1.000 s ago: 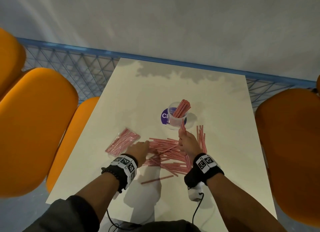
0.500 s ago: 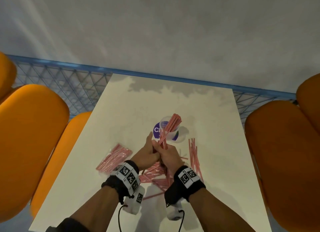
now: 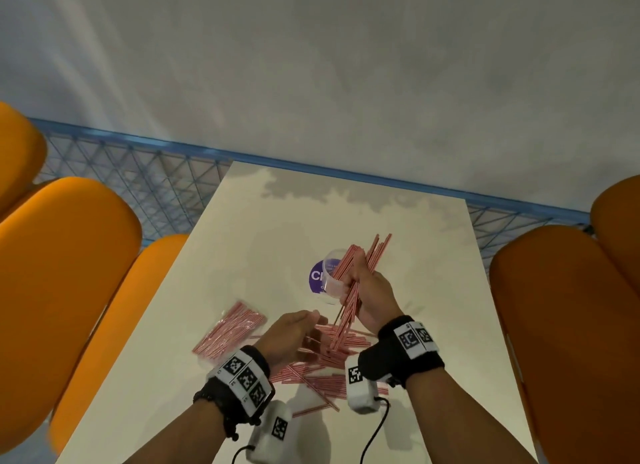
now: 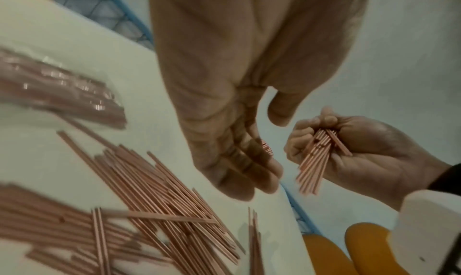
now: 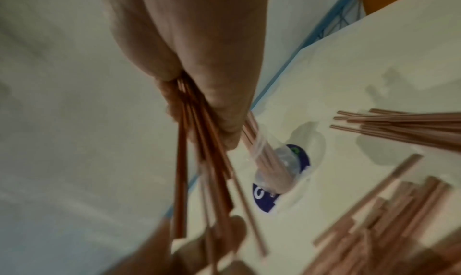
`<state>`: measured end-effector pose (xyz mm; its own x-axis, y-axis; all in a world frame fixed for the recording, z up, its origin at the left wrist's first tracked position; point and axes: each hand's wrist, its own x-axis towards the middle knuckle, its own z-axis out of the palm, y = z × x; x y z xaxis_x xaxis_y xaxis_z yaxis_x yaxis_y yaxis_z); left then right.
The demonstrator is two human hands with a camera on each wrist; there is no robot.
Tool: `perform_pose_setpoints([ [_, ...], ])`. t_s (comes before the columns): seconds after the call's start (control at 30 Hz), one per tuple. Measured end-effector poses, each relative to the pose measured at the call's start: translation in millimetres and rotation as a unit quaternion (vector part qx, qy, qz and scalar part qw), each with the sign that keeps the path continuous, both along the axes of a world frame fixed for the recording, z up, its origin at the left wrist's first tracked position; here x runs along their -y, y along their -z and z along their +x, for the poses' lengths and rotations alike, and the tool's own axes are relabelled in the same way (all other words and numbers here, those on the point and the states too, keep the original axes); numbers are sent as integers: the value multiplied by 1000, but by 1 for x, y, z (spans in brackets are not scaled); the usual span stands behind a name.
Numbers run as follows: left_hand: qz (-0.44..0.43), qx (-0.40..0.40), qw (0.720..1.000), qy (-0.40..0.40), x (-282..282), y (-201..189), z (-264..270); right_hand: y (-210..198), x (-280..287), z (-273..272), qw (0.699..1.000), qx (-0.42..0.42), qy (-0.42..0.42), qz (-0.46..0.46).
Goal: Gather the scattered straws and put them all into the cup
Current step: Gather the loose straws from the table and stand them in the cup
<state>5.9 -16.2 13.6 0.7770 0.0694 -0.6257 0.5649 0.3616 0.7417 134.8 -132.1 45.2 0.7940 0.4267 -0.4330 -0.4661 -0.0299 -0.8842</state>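
- Showing a partly done task: the right hand (image 3: 369, 292) grips a bundle of straws (image 3: 360, 276) raised beside the cup (image 3: 330, 283), which already holds some.
- Left hand (image 3: 291, 335), fingers relaxed and empty, hovers over the loose pile (image 3: 322, 366); a wrapped packet (image 3: 230, 332) lies left of it.
- Pale bench (image 3: 270, 235); orange chairs (image 3: 62, 283); blue mesh rail (image 3: 145, 183), grey wall.

Bare forearms, dark sleeve (image 3: 74, 449) bunched at seven o'clock. Black fabric wristband (image 3: 398, 354) with white square-coded marker tags on the right wrist; same white-tagged black band (image 3: 242, 377) on the left wrist, plus a black beaded bracelet (image 3: 221, 417) just behind. Under each wrist, a white boxy camera module (image 3: 358, 385) bearing a coded tag, thin black cable (image 3: 374, 432) trailing toward six o'clock.
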Motion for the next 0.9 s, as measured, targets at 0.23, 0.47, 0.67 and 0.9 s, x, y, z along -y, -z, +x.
perform_pose_setpoints([
  [0.23,-210,-59,973,-79,13,-2,11,-32,-16,-19,997,32,26,60],
  [0.47,-459,34,884,-75,16,-12,1,-40,-23,-64,984,156,-61,64],
  [0.67,-454,56,886,-78,15,-23,-6,-49,-14,-77,964,244,-96,42],
  [0.9,-389,30,918,-66,18,-33,-7,-43,-24,-73,989,141,-21,44],
])
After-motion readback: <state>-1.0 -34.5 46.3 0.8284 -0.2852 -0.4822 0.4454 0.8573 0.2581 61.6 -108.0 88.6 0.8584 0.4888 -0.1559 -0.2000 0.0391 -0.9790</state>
